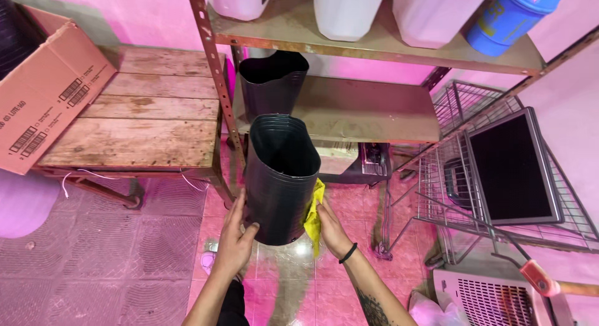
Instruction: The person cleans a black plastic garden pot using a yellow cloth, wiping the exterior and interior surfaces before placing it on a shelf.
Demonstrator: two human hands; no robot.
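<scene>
steady the tall stack of nested black plastic pots (279, 176), held above the pink floor, with left hand (234, 238) fingers wrapped round its base; press the crumpled yellow cloth (313, 217) flat under right hand (331, 229), wiping evenly.

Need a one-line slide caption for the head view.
Both hands, left and right, hold a stack of black plastic pots; yellow cloth under the right.

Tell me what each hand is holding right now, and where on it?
Both hold the black pot stack near its bottom end: left hand on one side, right hand on the other, pressing a yellow cloth against it.
</scene>
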